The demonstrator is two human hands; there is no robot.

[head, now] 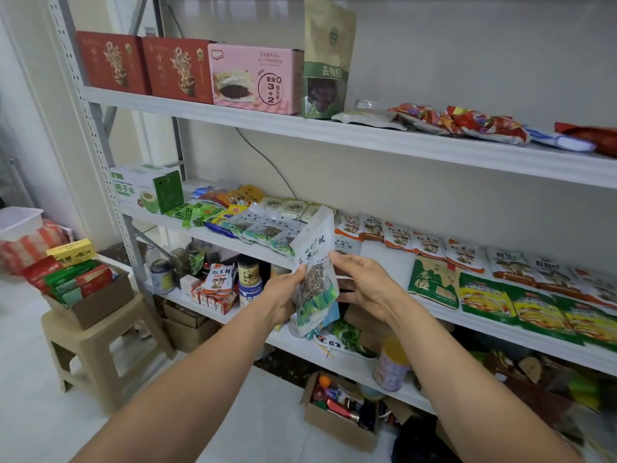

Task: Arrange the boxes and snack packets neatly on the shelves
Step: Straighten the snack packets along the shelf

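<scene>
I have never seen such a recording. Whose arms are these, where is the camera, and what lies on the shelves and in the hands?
No machine is here: the bare arms belong to a person, and the one picture comes from a camera on that person's head, looking forward and down. The left hand and the right hand together hold one snack packet, white on top, before a shelf rack. On the upper shelf stand two red boxes, a pink box and a tall pouch, with loose packets lying further right. The shelf below carries a green and white box and many flat packets. At the left a cardboard box sits on a plastic stool.
</scene>
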